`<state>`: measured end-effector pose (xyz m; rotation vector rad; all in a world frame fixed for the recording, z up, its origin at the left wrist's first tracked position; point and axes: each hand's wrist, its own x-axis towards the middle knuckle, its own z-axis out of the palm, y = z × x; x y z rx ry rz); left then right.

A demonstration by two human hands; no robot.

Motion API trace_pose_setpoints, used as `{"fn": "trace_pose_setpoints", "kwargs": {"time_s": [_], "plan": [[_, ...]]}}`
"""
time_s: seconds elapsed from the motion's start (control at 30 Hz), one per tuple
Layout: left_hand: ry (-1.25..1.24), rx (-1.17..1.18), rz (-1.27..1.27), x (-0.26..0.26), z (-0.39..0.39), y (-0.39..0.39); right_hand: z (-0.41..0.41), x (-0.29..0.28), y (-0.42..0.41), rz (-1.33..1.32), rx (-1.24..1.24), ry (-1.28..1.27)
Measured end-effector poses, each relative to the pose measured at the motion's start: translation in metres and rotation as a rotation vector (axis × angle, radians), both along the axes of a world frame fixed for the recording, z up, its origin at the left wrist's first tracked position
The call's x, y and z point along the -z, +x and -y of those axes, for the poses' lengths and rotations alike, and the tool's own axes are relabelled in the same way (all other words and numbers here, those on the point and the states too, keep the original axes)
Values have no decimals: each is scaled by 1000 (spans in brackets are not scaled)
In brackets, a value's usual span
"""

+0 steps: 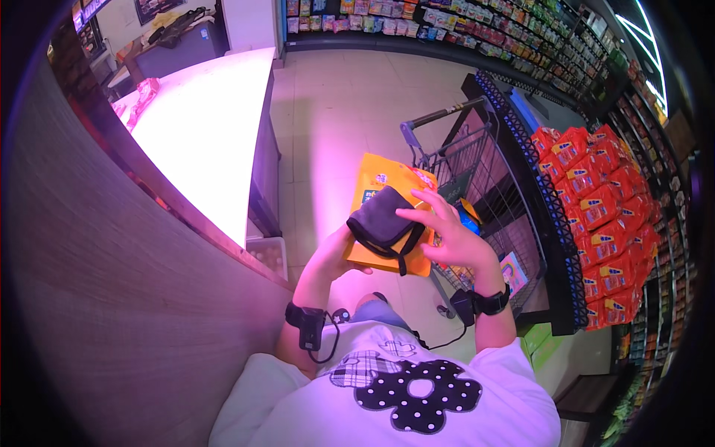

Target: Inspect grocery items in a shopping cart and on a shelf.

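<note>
An orange snack package is held in front of my body by my left hand, which supports it from the left side and underneath. A folded dark grey cloth with black edging and a loop lies on top of the package. Over the right side of the cloth and package is my right hand, its fingers spread; a fingertip is at the cloth's edge, and whether it presses there I cannot tell. Both wrists wear black straps with small devices and cables.
A wire shopping cart holding several packages stands to the right, beside a display of red packages. On the left are a brightly lit white counter and a curved wood-grain panel. Stocked shelves line the far side.
</note>
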<state>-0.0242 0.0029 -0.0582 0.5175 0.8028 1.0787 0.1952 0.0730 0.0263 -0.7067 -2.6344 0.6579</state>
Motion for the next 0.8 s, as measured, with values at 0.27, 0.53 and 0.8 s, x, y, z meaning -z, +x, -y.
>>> {"fn": "trace_pose_setpoints", "kwargs": {"time_s": [0.27,0.53,0.8], "plan": [[-11,136,-149,-12,6,4,-13,3,0,-65,-159,-182],[-6,154,-97,-1,6,-1,3,-13,1,145,-215,-102],[-24,112,-47,-1,6,-1,20,-21,-9,124,-127,11]]}}
